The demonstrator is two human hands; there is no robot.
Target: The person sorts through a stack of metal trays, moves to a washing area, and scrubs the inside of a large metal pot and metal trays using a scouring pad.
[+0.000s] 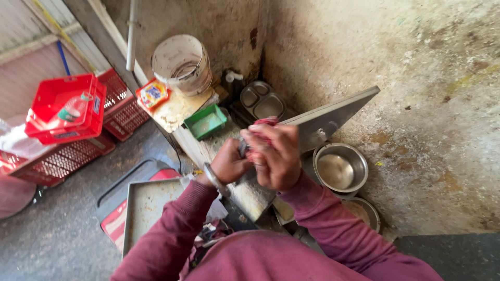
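My right hand [275, 156] presses a red scrubbing pad [265, 123] against a large flat steel tray [333, 114] that leans up toward the wall. My left hand [229, 162], with a metal bangle at the wrist, grips the lower edge of that same tray just beside the right hand. Both arms wear maroon sleeves. Most of the pad is hidden under my right fingers.
A steel bowl [341, 167] and a second steel dish [364, 211] lie to the right. A compartment plate [262, 100], green soap tray [206, 122], white bucket [182, 63] and small orange packet [152, 92] stand behind. Red crates [67, 106] sit left, a flat metal tray [148, 203] below.
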